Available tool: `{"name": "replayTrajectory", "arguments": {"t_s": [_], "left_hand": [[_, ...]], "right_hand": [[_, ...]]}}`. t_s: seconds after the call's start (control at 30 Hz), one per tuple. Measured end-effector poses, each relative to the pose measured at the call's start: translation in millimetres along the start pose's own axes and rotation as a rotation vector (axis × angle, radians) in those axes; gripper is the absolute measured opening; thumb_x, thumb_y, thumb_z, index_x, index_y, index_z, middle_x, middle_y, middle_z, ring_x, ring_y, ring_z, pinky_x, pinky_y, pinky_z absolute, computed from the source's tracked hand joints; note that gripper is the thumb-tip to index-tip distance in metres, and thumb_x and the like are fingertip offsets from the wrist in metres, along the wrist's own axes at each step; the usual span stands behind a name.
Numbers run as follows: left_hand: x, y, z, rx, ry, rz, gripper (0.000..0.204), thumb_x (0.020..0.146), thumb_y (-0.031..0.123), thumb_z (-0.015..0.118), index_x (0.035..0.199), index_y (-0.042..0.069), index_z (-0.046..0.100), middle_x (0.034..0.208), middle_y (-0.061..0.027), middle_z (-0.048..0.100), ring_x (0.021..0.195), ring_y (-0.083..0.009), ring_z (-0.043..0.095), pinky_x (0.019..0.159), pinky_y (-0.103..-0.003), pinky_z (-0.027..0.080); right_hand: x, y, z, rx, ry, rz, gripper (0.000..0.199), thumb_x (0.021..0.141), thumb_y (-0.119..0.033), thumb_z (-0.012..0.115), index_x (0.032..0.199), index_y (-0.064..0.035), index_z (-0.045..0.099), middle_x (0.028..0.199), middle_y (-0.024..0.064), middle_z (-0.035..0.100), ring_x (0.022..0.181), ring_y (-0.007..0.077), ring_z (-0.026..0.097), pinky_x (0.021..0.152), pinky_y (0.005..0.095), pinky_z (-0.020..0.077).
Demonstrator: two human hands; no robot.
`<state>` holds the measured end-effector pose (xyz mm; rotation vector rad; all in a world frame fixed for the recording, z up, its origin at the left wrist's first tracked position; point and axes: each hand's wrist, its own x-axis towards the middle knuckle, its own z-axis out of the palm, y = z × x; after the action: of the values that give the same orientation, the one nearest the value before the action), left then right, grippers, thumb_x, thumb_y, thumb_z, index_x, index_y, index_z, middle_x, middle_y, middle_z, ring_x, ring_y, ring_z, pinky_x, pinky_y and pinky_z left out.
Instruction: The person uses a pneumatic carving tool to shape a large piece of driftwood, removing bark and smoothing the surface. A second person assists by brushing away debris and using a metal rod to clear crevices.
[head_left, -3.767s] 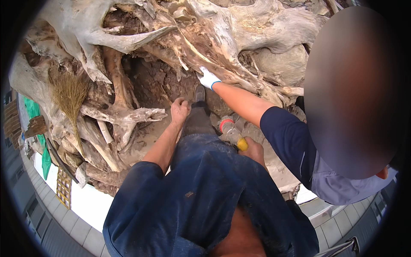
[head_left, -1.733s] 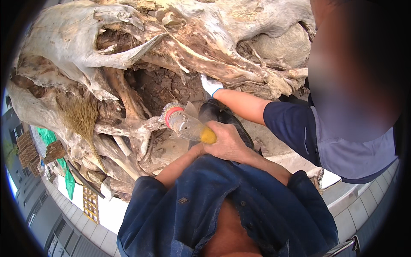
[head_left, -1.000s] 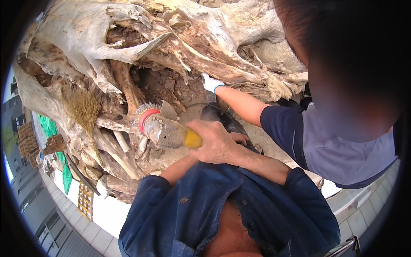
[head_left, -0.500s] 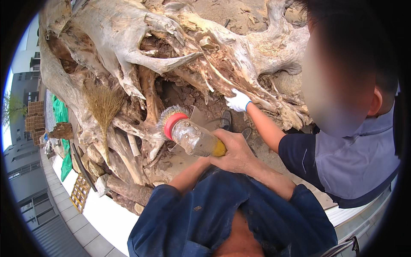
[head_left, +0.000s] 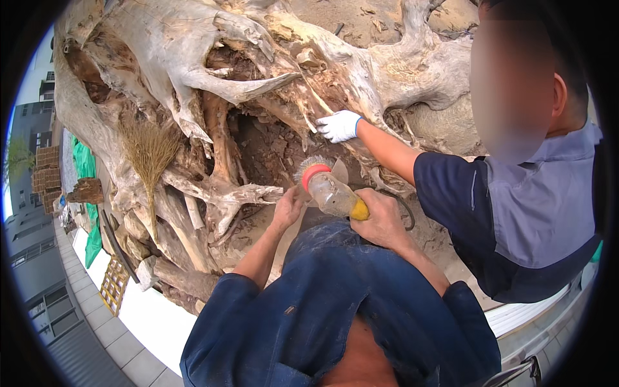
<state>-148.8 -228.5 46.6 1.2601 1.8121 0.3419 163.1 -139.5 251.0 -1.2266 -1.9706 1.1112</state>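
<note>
Fingers [head_left: 369, 195] of the right hand [head_left: 383, 220] wrapped around the brush tool [head_left: 333, 193]

Right hand: closed on the tool's yellow rear end; part of the grip is hidden from view.

Left hand [head_left: 288, 208]: fingers curled, just left of the tool's body. Whether they pinch any part of it cannot be told.

Tool position: in front of the torso, on the near side of the large root mass [head_left: 245, 89]. The round wire brush points far and left, with a red ring behind it. One flat plate projects to the right of the head. Contact between bristles and wood cannot be confirmed. A dark cord [head_left: 410, 214] curves to the right of the right hand.

Co-worker's gloved hand [head_left: 338, 126]: against the wood, on the far side of the brush and slightly right.

Left side: a straw broom [head_left: 151, 148] leans on the roots, bristles far, handle near. Farther left are a green sheet [head_left: 84, 164] and a yellow lattice [head_left: 113, 284].
</note>
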Motion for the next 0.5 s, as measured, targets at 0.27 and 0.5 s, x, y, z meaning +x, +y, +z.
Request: {"name": "replayTrajectory", "arguments": {"t_s": [0.27,0.5], "left_hand": [[98.5,46.6,-22.6,0.159,-0.058,0.295,0.048,0.088,0.002,0.056,0.136,0.004,0.057,0.152,-0.0164,0.054,0.128,-0.0412,0.060,0.105,-0.049,0.051],[173.1,83.4,13.9,0.461,-0.531,0.611,0.051,0.090,-0.001,0.054,0.140,0.007,0.054,0.165,-0.0104,0.039,0.131,-0.0423,0.058,0.107,-0.052,0.049]], "right_hand": [[-53.1,53.4,20.3,-0.087,-0.112,0.592,0.048,0.071,-0.021,0.080,0.115,-0.0057,0.068,0.101,0.0208,0.072,0.094,0.0426,0.070,0.082,0.0494,0.0557],[-71.0,64.1,34.4,-0.170,-0.081,0.960,0.042,0.072,-0.020,0.078,0.108,-0.0036,0.066,0.092,0.0257,0.071,0.092,0.0478,0.069,0.083,0.0515,0.0542]]}}
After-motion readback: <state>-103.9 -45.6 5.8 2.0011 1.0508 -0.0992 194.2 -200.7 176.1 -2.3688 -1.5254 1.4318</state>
